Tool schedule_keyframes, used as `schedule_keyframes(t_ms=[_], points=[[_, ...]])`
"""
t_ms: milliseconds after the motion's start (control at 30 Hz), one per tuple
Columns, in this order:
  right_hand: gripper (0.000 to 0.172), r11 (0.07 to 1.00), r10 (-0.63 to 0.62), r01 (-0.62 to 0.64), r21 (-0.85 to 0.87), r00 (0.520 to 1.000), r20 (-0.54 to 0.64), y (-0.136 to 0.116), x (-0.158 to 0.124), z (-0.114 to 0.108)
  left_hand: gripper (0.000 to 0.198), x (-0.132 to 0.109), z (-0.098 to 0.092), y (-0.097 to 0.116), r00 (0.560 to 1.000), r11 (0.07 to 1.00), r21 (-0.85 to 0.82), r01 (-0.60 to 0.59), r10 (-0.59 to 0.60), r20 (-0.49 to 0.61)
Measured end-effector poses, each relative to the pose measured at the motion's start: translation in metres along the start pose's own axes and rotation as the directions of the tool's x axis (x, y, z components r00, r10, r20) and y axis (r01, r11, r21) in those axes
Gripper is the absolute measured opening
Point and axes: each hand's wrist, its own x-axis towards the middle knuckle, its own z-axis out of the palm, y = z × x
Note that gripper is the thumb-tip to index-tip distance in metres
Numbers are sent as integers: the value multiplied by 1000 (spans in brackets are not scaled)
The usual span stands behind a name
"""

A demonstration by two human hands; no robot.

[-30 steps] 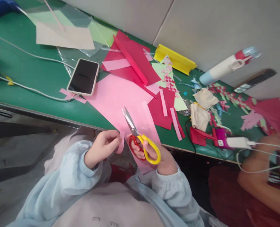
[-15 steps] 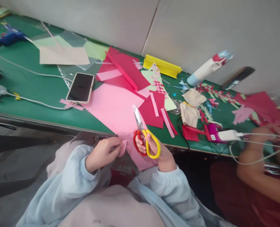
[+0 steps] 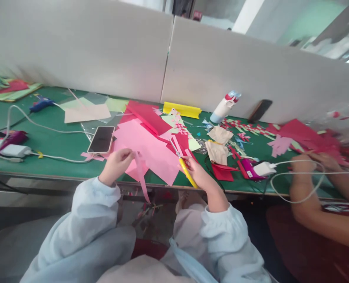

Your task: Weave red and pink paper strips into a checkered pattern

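My left hand is closed on a long pink paper strip that hangs down past the table's front edge. It sits beside a large pink paper sheet lying on the green table. My right hand grips scissors with yellow and red handles, blades pointing up and left over the sheet's right edge. Red paper sheets lie just behind the pink one.
A phone lies face up left of the pink sheet. White cables and a charger run at the left. A bottle lies by the grey partition. Another person's arms work at the right among red paper and a magenta device.
The view has tilted up and pulled back. My left hand has pulled the pink strip free and raised it onto the table edge. My right hand with the scissors has moved right, off the sheet.
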Motion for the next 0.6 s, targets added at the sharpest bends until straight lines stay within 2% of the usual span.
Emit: schedule_keyframes(t_ms=[67, 133, 167, 267, 300, 367, 433, 500, 600], points=[[40, 941, 9, -52, -333, 992, -128, -8, 11, -3, 30, 17, -2, -5, 1000, 997, 73, 10, -9, -9], [44, 772, 4, -134, -622, 979, -206, -15, 21, 0, 26, 26, -3, -6, 999, 988, 156, 17, -9, -48], [40, 674, -15, -139, -726, 979, -202, -17, 26, 2, 25, 28, -2, -4, 997, 981, 193, 17, -2, -80], [36, 605, -35, -171, -777, 970, -240, -22, 39, 13, 31, 30, 3, 10, 983, 948, 313, -47, 99, -152], [37, 593, -41, -177, -786, 968, -249, -22, 43, 16, 33, 31, 6, 16, 966, 899, 419, -126, 207, -154], [37, 568, -54, -176, -804, 967, -249, -21, 50, 22, 31, 36, 12, 28, 912, 794, 544, -271, 392, -118], [36, 550, -64, -156, -821, 972, -227, -21, 55, 24, 26, 42, 17, 37, 852, 721, 587, -367, 515, -99], [33, 540, -65, -126, -832, 980, -190, -24, 56, 22, 24, 48, 21, 44, 804, 669, 622, -406, 586, -105], [28, 543, -64, -76, -836, 989, -131, -35, 55, 16, 24, 54, 25, 53, 767, 644, 635, -426, 630, -124]])
